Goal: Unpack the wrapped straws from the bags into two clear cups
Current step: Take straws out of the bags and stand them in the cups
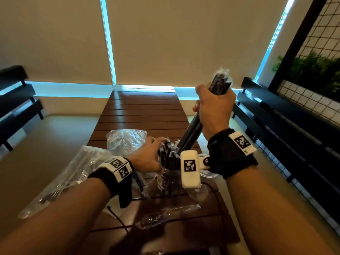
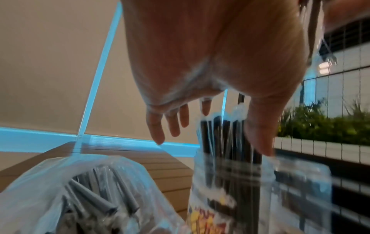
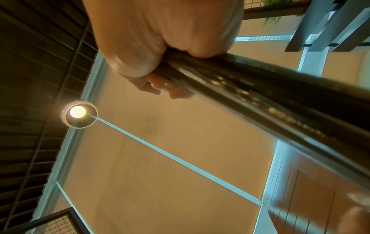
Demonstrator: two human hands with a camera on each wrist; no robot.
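Note:
My right hand [image 1: 214,102] grips a bundle of black wrapped straws [image 1: 195,126] and holds it slanted, its lower end down among the straws in a clear cup [image 1: 170,174]. Its fist [image 3: 160,52] is closed round the bundle [image 3: 260,95] in the right wrist view. My left hand [image 1: 154,146] rests with straight fingers on the tops of the straws standing in that cup [image 1: 166,153]; its thumb [image 2: 258,131] touches those straws [image 2: 226,142]. A second clear cup's rim [image 1: 208,174] shows partly behind my right wrist.
A clear bag of straws [image 1: 73,172] lies at the left, a crumpled bag [image 1: 127,140] behind my left hand, an empty wrapper [image 1: 165,214] and a dark cable [image 1: 184,220] near me. The slatted wooden table [image 1: 143,111] is narrow, with dark benches [image 1: 276,115] either side.

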